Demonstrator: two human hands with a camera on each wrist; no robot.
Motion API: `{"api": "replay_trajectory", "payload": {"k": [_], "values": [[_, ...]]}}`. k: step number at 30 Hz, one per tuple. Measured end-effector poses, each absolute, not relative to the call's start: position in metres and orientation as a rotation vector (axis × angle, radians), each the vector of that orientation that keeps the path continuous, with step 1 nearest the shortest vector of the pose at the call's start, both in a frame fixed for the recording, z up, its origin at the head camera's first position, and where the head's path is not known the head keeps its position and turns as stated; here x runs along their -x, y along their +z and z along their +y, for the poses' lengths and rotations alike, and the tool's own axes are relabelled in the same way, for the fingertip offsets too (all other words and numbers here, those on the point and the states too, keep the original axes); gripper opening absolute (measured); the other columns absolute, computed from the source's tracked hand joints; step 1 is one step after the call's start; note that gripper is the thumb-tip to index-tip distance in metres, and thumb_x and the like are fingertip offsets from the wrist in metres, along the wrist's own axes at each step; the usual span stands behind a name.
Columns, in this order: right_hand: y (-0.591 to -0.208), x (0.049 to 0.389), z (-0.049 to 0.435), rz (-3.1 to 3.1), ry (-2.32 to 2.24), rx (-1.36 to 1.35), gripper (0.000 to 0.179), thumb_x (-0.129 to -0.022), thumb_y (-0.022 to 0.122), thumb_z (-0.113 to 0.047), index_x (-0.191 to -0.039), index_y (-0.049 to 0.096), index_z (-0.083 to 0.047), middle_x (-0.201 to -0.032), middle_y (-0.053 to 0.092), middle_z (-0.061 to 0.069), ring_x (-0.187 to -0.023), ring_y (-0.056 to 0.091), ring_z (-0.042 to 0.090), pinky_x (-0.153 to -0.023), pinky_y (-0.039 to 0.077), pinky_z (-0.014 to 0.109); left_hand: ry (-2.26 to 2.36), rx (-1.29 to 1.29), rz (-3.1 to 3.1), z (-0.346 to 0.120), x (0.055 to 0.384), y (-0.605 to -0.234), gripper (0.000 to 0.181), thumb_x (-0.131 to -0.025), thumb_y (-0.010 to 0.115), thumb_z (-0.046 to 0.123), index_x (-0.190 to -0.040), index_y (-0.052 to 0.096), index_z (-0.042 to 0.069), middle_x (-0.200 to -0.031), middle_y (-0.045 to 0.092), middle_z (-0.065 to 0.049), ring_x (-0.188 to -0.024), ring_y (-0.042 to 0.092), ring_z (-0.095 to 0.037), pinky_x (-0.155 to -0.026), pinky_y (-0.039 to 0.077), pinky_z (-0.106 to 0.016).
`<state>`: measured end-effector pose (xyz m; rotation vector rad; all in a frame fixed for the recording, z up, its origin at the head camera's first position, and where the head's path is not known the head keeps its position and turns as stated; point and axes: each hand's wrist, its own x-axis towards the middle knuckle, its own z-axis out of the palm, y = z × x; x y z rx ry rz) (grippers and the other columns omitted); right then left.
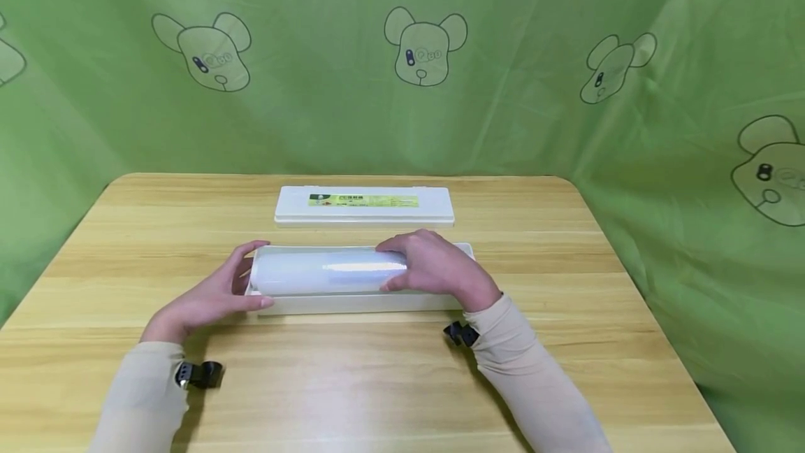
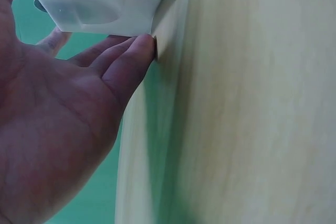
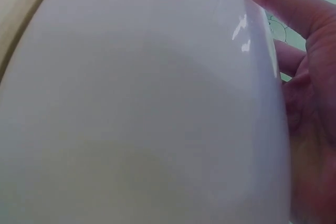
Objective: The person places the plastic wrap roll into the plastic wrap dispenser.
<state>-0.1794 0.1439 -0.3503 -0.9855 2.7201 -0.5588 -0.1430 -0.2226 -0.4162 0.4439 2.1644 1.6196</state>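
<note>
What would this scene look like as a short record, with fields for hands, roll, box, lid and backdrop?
Left hand: grips left end of white box
Right hand: grips white roll, toward its right end
White roll: lengthwise in white box
White box: open, on wood-grain table
Labelled lid: off, beyond white box
Backdrop: green, with printed animal heads

A glossy, whitish cylindrical roll of plastic film (image 1: 295, 271) lies lengthwise in a long, narrow, open-topped white plastic box (image 1: 358, 304), its upper curve exposed and catching a bright streak; the box rests on the pale wood-grain bench (image 1: 339, 376), long side running left to right
</note>
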Motion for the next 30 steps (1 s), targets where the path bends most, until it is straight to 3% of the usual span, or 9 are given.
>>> {"api": "replay_trajectory", "payload": {"k": [14, 22, 28, 30], "values": [[-0.359, 0.177, 0.145, 2.721, -0.580, 0.950, 0.062, -0.079, 0.082, -0.043, -0.128, 0.064, -0.009, -0.125, 0.064, 0.002, -0.107, 0.059, 0.014, -0.094, 0.048, 0.033, 1.604, -0.449, 2.184, -0.224, 0.144, -0.418, 0.096, -0.086, 0.077, 0.015, -0.155, 0.009, 0.016, -0.152, 0.028, -0.025, -0.137, 0.032, -0.042, -0.098, 0.039, -0.019], [-0.362, 0.176, 0.148, 2.724, -0.558, 0.968, 0.060, -0.080, 0.081, -0.041, -0.127, 0.065, -0.009, -0.126, 0.064, 0.003, -0.112, 0.059, 0.017, -0.097, 0.047, 0.034, 1.572, -0.440, 2.206, -0.223, 0.143, -0.419, 0.095, -0.087, 0.077, 0.018, -0.155, 0.010, 0.019, -0.151, 0.031, -0.025, -0.137, 0.033, -0.041, -0.108, 0.033, -0.044], [-0.366, 0.176, 0.148, 2.726, -0.575, 0.980, 0.060, -0.080, 0.081, -0.042, -0.127, 0.065, -0.009, -0.124, 0.065, 0.003, -0.112, 0.059, 0.017, -0.097, 0.047, 0.034, 1.589, -0.445, 2.186, -0.224, 0.143, -0.417, 0.096, -0.086, 0.077, 0.016, -0.155, 0.010, 0.018, -0.149, 0.033, -0.026, -0.135, 0.036, -0.041, -0.099, 0.040, -0.020], [-0.366, 0.176, 0.148, 2.733, -0.571, 0.983, 0.060, -0.080, 0.081, -0.042, -0.126, 0.065, -0.009, -0.124, 0.065, 0.002, -0.112, 0.059, 0.017, -0.097, 0.047, 0.034, 1.593, -0.448, 2.185, -0.223, 0.142, -0.417, 0.096, -0.086, 0.077, 0.015, -0.155, 0.010, 0.017, -0.150, 0.032, -0.026, -0.136, 0.035, -0.041, -0.097, 0.039, -0.017]]}}
